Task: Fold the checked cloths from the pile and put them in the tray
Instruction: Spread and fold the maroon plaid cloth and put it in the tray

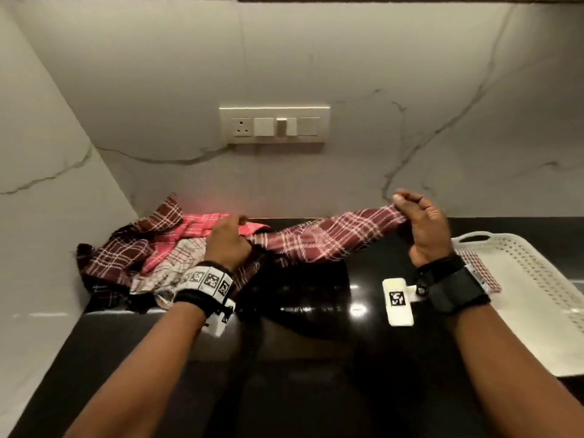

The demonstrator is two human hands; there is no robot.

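A maroon checked cloth (319, 240) is held stretched over the black countertop (300, 358). It is gripped by the left hand (227, 238) beside the pile (139, 257) at 9 o'clock and pinched by the right hand (423, 226). At 3 o'clock the white tray (537, 279) is partly hidden behind the right wrist.

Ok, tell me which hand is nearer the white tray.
Right. The right hand pinches one end of the maroon checked cloth just left of the tray; the left hand grips its other end by the pile, farther left.
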